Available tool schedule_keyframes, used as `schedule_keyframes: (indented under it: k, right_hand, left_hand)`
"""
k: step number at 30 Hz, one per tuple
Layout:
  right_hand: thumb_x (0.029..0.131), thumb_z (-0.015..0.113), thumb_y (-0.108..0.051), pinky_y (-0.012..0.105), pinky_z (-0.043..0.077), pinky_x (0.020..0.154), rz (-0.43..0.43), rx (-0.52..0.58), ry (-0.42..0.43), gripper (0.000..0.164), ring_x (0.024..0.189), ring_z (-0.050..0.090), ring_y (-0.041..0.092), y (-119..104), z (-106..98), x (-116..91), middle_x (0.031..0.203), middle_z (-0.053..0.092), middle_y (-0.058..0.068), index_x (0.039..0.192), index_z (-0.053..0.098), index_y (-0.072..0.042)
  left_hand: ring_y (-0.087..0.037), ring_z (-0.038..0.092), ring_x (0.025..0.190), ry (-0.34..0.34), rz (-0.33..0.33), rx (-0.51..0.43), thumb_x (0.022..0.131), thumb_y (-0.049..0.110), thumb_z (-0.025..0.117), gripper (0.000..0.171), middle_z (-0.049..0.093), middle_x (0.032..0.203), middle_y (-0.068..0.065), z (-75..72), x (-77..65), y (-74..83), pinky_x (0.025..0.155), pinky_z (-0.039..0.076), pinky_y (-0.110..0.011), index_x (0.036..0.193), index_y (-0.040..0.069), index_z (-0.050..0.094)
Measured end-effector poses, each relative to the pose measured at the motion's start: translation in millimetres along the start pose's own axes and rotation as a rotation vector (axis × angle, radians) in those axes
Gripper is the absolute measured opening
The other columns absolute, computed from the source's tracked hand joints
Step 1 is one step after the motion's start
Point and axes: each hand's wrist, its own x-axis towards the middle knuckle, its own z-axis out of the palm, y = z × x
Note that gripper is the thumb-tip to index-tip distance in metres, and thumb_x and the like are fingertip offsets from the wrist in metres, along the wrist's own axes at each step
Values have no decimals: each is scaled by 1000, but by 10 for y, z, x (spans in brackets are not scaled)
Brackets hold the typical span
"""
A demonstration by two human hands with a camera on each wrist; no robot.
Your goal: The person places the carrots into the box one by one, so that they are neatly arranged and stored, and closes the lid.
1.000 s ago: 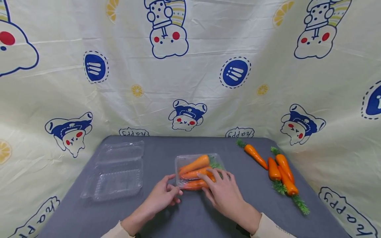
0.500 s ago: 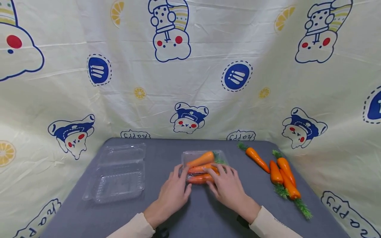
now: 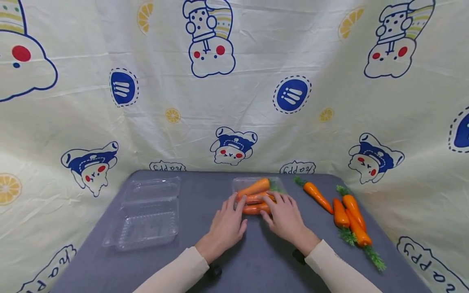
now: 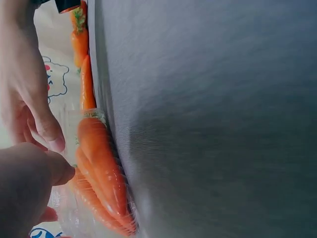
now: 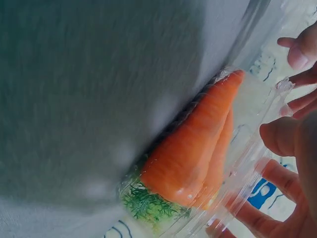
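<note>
A clear plastic box (image 3: 239,183) holds several orange carrots (image 3: 261,186) with green tops at its right end. My left hand (image 3: 225,226) lies over the box's near left part, fingers spread forward and thumb toward me. On the right, my other hand (image 3: 287,219) rests its fingertips over the near right part. In the left wrist view the carrots (image 4: 101,163) show through the clear wall, with a thumb (image 4: 59,168) beside the upper edge. The right wrist view shows a carrot (image 5: 188,144) behind the plastic, its leaves (image 5: 151,203), and relaxed fingers (image 5: 282,178) at the rim.
An open, clear hinged container (image 3: 146,221) stands on the grey table (image 3: 205,187) at left. Several loose carrots (image 3: 353,209) lie at right, one (image 3: 316,195) apart toward the back. A printed cloth (image 3: 234,101) hangs behind the table.
The box of carrots has slid away from me and slightly right. My left hand has moved from its near left corner onto its top edge; my right hand has gone forward with it.
</note>
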Motion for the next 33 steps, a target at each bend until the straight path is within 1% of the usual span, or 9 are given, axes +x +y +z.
schedule_keyframes:
  k: [4, 8, 13, 17, 22, 28, 33]
  right_hand:
    - [109, 84, -37, 82, 46, 126, 39, 14, -14, 54, 150, 62, 51, 114, 16, 106, 164, 64, 22, 157, 69, -17]
    - [110, 82, -35, 84, 44, 127, 63, 18, -20, 53, 151, 61, 52, 245, 40, 201, 166, 63, 22, 158, 68, -17]
    - [112, 80, -34, 84, 42, 129, 108, 38, -57, 54, 157, 57, 52, 406, 99, 330, 171, 59, 22, 161, 66, -18]
    - [112, 79, -32, 84, 41, 129, 127, 44, -54, 53, 158, 56, 53, 511, 135, 408, 173, 57, 22, 161, 66, -18]
    - [112, 77, -26, 83, 43, 128, 143, 42, -17, 49, 158, 55, 53, 629, 167, 447, 172, 58, 22, 159, 66, -17]
    - [112, 74, -21, 84, 44, 126, 143, 54, -38, 51, 160, 53, 53, 694, 194, 497, 174, 55, 23, 161, 64, -17]
    - [111, 74, -19, 84, 43, 127, 160, 76, -39, 50, 161, 52, 51, 713, 204, 532, 175, 55, 23, 161, 63, -18]
  left_hand:
    - [-38, 65, 148, -14, 9, 15, 113, 39, 77, 79, 51, 174, -21, 29, 173, 47, 108, 68, -57, 181, 14, 43]
    - [-39, 65, 151, -51, -7, -18, 113, 38, 77, 82, 48, 181, -20, 79, 345, 92, 111, 67, -59, 182, 16, 40]
    - [-41, 61, 159, -114, -48, -89, 114, 37, 75, 84, 39, 188, -19, 143, 528, 152, 120, 63, -60, 185, 20, 34]
    - [-40, 59, 161, -147, -75, -103, 115, 38, 75, 85, 36, 190, -18, 173, 649, 192, 124, 60, -61, 187, 24, 30]
    - [-40, 56, 165, -170, -78, -122, 116, 37, 73, 86, 33, 193, -16, 197, 754, 239, 127, 57, -62, 187, 26, 27]
    - [-41, 52, 167, -192, -91, -128, 116, 35, 72, 88, 28, 195, -15, 241, 836, 247, 129, 56, -62, 188, 27, 23]
    - [-41, 50, 168, -196, -87, -130, 116, 34, 73, 88, 27, 195, -13, 244, 843, 226, 130, 55, -62, 188, 28, 23]
